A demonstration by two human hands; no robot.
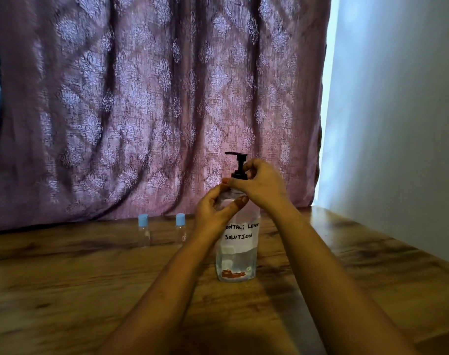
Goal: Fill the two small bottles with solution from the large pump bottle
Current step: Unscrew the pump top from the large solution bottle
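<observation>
The large clear plastic pump bottle (236, 254) with its handwritten solution label stands on the wooden table (90, 290); the left hand (213, 213) grasps its shoulder; the right hand (262, 185) pinches the black pump collar (239, 174). Two small clear blue-capped bottles (143, 230) (180, 228) stand capped to its left, near the patterned purple curtain (154, 98).

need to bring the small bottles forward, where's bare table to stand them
Bare wooden table lies in front of the two small clear blue-capped bottles, left of the forearms, and again right of the large clear black-pump bottle toward the wall. It is crowded around that bottle, which both hands grip: left hand, right hand.
</observation>
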